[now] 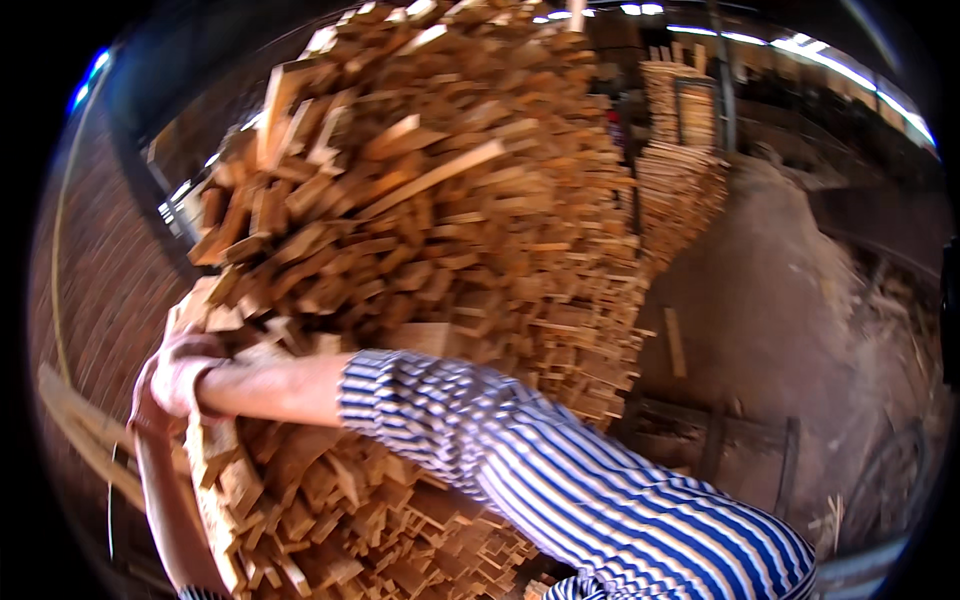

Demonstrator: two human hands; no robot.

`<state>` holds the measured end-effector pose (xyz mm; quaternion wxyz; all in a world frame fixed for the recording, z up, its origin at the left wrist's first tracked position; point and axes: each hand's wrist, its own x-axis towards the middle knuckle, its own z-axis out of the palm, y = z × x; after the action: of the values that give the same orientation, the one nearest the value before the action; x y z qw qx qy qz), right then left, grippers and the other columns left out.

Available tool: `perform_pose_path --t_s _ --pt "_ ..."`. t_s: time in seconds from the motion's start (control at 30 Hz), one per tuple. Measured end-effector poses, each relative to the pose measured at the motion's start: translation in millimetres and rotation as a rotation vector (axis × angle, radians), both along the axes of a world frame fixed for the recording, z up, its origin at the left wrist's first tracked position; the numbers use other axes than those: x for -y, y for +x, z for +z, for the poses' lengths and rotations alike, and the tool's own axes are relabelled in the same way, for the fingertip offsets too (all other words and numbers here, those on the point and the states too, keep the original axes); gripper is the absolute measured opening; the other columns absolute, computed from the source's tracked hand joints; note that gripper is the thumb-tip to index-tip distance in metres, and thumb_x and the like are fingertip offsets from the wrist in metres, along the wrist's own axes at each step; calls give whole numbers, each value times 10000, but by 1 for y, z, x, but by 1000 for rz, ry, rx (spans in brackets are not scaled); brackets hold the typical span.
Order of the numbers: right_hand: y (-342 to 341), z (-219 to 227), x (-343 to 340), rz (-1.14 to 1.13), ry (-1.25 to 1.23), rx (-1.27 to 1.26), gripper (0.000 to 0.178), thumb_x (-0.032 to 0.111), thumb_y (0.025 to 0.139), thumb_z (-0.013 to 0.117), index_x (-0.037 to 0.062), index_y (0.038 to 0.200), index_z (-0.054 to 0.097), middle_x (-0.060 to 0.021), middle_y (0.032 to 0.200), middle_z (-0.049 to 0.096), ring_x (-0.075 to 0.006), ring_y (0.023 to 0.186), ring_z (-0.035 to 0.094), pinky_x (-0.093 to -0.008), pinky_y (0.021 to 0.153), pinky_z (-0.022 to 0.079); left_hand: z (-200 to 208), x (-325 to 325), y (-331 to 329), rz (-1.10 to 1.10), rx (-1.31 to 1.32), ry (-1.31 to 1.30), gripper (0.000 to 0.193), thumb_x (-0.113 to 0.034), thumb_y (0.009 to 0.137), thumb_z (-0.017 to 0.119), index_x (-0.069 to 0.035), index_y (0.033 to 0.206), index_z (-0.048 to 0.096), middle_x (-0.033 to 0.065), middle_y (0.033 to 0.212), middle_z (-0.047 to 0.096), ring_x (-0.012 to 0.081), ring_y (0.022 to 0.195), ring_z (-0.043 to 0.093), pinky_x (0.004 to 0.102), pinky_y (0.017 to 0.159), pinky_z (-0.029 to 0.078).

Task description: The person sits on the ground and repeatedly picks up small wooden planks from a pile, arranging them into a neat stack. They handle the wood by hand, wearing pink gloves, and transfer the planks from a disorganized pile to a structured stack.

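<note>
Wooden offcuts (470, 270): heaped | left hand (148, 402), right hand (186, 374): at heap's edge | grip: can't tell

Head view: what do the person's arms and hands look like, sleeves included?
The right sleeve is loose cloth striped in blue and white, bunched partway up the arm, with the lower forearm bare. The left forearm is bare too, with a bit of striped cloth at the lower edge. The hands are too blurred for finer detail.

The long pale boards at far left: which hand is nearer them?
Left. In the picture, the left hand is just right of the boards; the right hand is farther right, beside the woodpile.
</note>
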<state>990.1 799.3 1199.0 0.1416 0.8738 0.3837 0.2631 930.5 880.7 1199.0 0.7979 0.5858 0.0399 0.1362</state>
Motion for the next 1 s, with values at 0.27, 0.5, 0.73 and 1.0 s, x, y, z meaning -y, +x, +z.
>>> perform_pose_path --t_s 0.27,0.5,0.73,1.0 --pt "-79 -24 112 634 150 -81 512 319 812 761 37 1226 652 -191 1078 685 -365 996 658 -580 724 544 3 49 -105 167 -33 -36 426 -269 985 662 31 1284 621 159 1115 741 238 919 747 384 837 637" --pt "-81 -55 185 817 1079 -1787 539 473 969 667 8 1235 614 -183 1196 671 -271 1165 614 -487 1035 466 -43 101 -200 187 -100 83 416 -192 969 699 12 1315 593 126 1123 728 186 937 736 331 830 631" --pt "-154 -104 216 766 1045 -1946 547 384 933 728 -92 1186 637 -287 1366 552 -306 1145 624 -447 1079 471 -135 186 -261 362 121 146 522 -211 882 799 19 1297 581 113 1119 716 200 970 719 322 856 634" --pt "-188 -350 305 640 907 -2436 625 163 975 679 -25 1500 398 -152 1508 501 -216 1399 487 -324 1165 434 -311 267 -294 448 -372 -243 718 -646 917 653 -54 1312 560 136 1222 637 258 1097 638 434 944 554"
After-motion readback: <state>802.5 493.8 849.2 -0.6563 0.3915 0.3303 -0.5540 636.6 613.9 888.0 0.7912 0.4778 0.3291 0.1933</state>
